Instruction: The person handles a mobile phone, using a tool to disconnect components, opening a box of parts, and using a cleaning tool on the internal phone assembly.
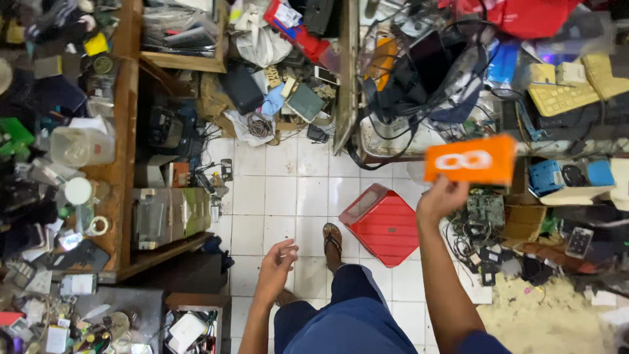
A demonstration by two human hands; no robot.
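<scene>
Gripping an orange card (470,160) by its lower edge, the right hand (443,197) held it raised, long axis level, above a red plastic stool (380,226) on the white tiled floor (282,190). The left hand (277,261) hung empty, fingers loosely curled, farther from the card. Tangled cables (406,85) and a cluttered bench (121,170) crowded both sides.

The right hand (443,198) holds up an orange card (470,160) above a red stool (382,224); the left hand (276,259) hangs empty, fingers loose.
</scene>
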